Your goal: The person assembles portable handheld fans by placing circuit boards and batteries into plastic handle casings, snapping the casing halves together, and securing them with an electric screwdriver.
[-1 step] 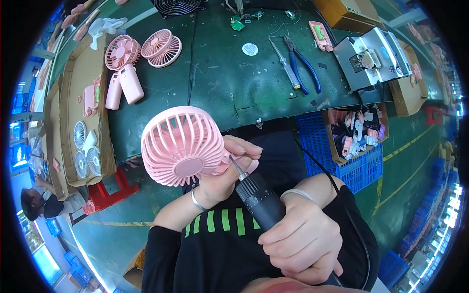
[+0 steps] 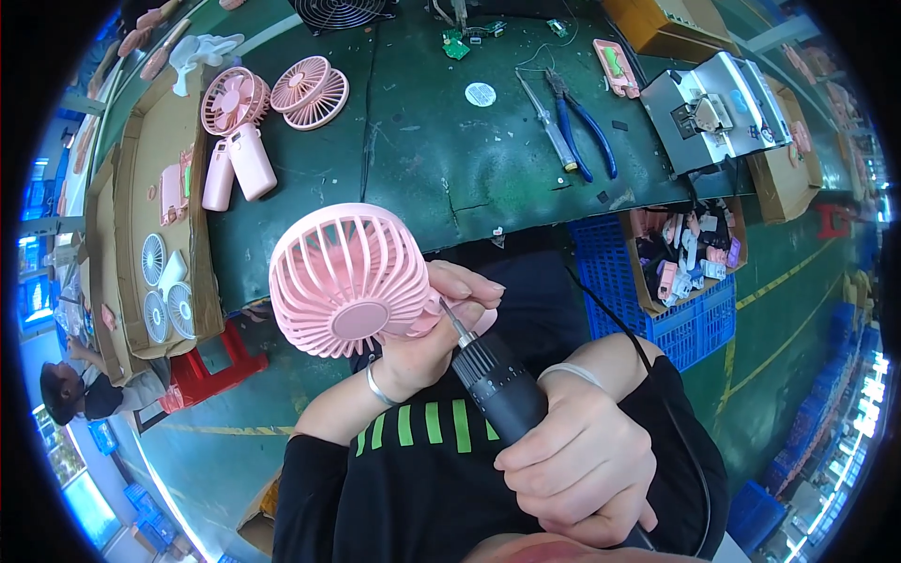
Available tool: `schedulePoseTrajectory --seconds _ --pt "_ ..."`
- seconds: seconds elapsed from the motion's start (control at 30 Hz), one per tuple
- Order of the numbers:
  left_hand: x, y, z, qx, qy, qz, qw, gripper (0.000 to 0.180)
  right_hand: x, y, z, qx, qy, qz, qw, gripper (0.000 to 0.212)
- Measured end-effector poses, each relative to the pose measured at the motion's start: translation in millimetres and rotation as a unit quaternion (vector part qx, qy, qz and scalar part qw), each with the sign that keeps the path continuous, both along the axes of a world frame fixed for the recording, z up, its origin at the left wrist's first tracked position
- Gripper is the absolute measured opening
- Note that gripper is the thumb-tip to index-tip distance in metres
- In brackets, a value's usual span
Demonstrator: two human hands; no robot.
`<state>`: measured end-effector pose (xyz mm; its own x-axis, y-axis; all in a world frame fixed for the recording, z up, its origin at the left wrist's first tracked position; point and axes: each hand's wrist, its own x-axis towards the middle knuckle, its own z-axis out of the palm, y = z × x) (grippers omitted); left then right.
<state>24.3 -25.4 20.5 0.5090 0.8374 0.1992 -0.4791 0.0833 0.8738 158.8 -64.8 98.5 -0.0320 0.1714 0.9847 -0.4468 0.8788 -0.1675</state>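
No wording is legible: print on the round white sticker (image 2: 481, 95), left of the blue-handled pliers (image 2: 589, 136) on the bench (image 2: 408, 164), and pale marks on the black screwdriver (image 2: 499, 387), nearer the wearer than those pliers, are too small.

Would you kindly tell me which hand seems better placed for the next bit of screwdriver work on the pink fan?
Probably the right: the right hand already grips the black electric screwdriver, its bit pointing toward the pink fan, while the left hand is occupied holding that fan.
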Motion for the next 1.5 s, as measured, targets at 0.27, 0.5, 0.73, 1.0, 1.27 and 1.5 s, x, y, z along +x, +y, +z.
schedulePoseTrajectory --seconds 0.27,0.5,0.73,1.0,1.27,1.5 --pt "-6.8 4.6 -1.5 -0.005 0.008 -0.037 0.999 0.021 -2.1 -6.2 -7.8 -0.015 0.008 0.006 1.000 0.058" --pt "-4.8 1.5 9.9 -0.085 0.095 0.010 0.992 0.021 -4.8 -5.5 -7.5 -0.046 0.033 -0.044 0.997 0.073" --pt "-8.1 0.7 -5.8 -0.125 0.005 -0.036 0.991 0.026 10.4 -6.3 -5.9 -0.084 0.047 -0.045 0.994 0.053" --pt "-20.1 10.0 -40.1 -0.400 -0.333 -0.211 0.827 0.038 45.6 -4.7 -7.9 -0.077 -0.011 -0.141 0.987 0.017" --pt "-13.0 13.3 -39.6 -0.407 -0.450 -0.305 0.734 0.034 43.0 4.9 -5.8 -0.249 0.045 -0.246 0.936 0.031" --pt "0.4 10.9 -18.3 -0.365 -0.049 -0.085 0.926 0.027 40.6 10.7 -15.0 -0.214 0.086 -0.234 0.944 0.020"
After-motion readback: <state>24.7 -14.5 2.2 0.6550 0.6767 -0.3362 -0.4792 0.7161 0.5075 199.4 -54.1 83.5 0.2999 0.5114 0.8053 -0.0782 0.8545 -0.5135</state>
